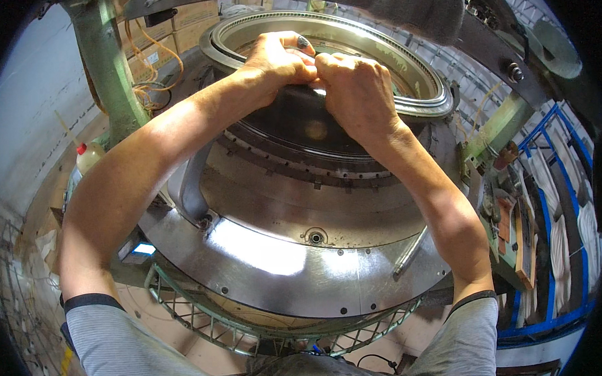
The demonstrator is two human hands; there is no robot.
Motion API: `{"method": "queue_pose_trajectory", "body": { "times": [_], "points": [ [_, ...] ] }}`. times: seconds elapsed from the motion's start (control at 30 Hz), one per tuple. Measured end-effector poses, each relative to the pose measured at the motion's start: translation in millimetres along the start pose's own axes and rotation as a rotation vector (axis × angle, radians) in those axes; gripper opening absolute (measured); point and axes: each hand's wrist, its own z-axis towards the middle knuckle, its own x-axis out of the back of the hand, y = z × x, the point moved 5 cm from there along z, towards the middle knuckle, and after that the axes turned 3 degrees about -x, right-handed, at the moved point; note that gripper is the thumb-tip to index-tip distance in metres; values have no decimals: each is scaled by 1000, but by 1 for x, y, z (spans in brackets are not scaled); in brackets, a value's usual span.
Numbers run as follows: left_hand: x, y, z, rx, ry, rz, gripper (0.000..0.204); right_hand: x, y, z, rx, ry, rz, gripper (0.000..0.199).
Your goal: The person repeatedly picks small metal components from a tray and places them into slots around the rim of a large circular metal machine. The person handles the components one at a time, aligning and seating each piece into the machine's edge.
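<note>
Both my arms reach forward over a large round machine that looks like a circular knitting machine. Its toothed metal ring (418, 107) stands at the top, with a dark, glossy drum wall (278, 118) below the hands. My left hand (278, 60) is closed at the near side of the ring, thumb and fingers pinched together. My right hand (357, 91) is closed against it, its fingertips meeting the left ones. Whatever lies between the fingertips is too small and covered to make out. The inside of the ring is partly hidden behind the hands.
A wide shiny metal bed (265, 294) curves around the machine's front, with a slim metal rod (410, 252) lying on its right. Green posts (111, 68) flank the machine, and a dark overhead arm (400, 5) crosses above. A blue rack (550, 211) with white material stands right.
</note>
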Motion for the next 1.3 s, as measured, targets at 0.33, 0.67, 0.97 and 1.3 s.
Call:
{"method": "queue_pose_trajectory", "body": {
  "times": [0.33,0.67,0.97,1.3],
  "points": [
    [1,1,-1,-29,16,10,27,-1,-5,1,10,3,-56,4],
    [-1,10,-9,-25,54,86,18,-2,-10,0,29,5,-131,5],
    [-1,5,-5,-28,64,14,20,-3,-5,2,0,4,-46,5],
    [0,7,-8,3,73,33,21,-1,-6,-1,1,3,-60,5]
  ]
}}
